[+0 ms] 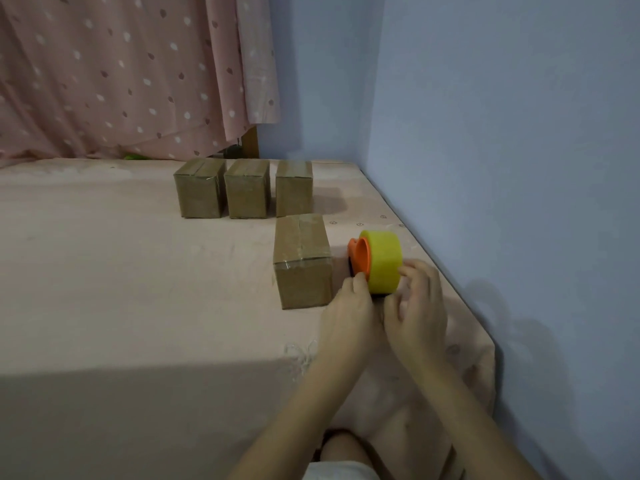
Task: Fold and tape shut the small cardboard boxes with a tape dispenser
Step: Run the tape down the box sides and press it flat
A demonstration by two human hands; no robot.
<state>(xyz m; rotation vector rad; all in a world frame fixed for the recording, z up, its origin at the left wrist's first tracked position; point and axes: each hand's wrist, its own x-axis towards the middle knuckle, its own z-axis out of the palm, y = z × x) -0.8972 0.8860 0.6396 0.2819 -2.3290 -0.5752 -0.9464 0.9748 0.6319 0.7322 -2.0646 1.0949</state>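
A tape dispenser [379, 259] with an orange frame and a yellow tape roll stands on the pink bed sheet [138, 271], just right of a taped-shut cardboard box [302, 261]. My left hand [349, 313] touches the dispenser's near left side at the orange frame. On the roll's near right side rests my right hand [417, 306], fingers spread and a little blurred. Three more closed, taped boxes stand in a row farther back: left [200, 188], middle [247, 188] and right [294, 188].
A blue wall [502, 133] runs along the bed's right edge. A pink spotted curtain [121, 74] hangs behind the bed. The bed's front edge drops off below my forearms, with my knee [341, 448] under it.
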